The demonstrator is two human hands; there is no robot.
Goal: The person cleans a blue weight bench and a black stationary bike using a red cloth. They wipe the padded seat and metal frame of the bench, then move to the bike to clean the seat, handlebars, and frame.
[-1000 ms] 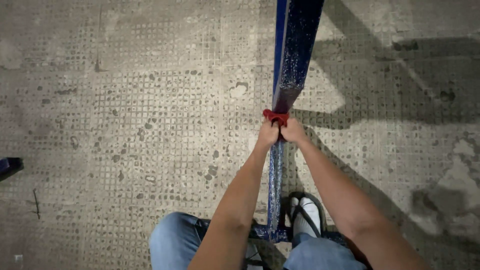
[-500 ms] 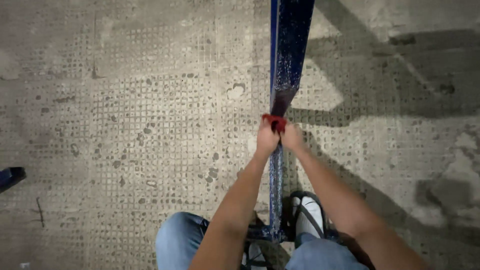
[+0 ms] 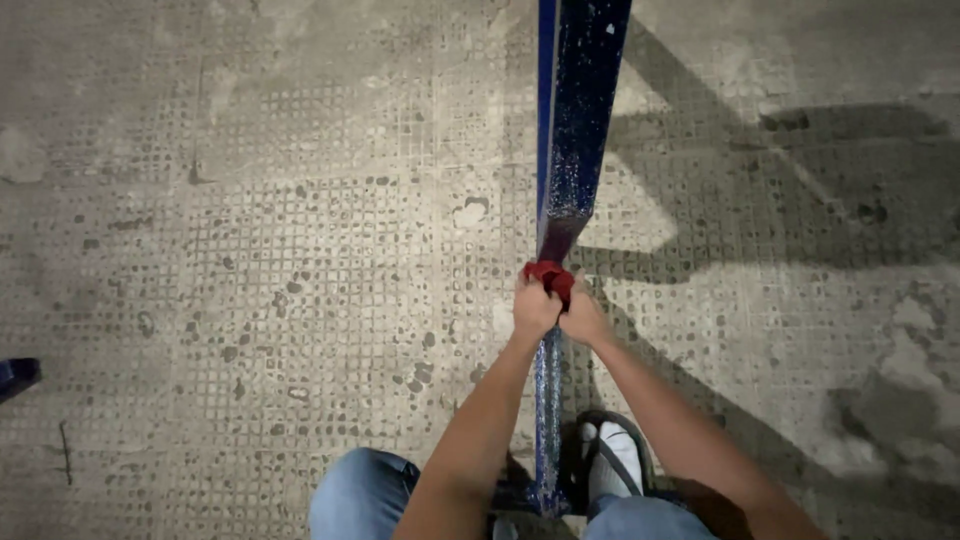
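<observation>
A long dark blue metal bar [image 3: 572,140] runs from near my feet up and away over the floor. My left hand [image 3: 533,308] and my right hand [image 3: 584,320] are pressed together against the bar about halfway along it. Both grip a small red cloth [image 3: 549,275] that lies on the bar just above my knuckles. The lower stretch of the blue bar [image 3: 546,420] passes between my forearms down to my legs.
The floor [image 3: 300,250] is worn concrete with a pattern of small squares. My knee in blue jeans [image 3: 360,490] and my foot in a sandal [image 3: 612,460] are at the bottom. A dark blue object [image 3: 15,375] lies at the left edge. Shadows fall to the right.
My hands and the red cloth have stayed on the bar, shifting slightly down it. The view has wobbled a little.
</observation>
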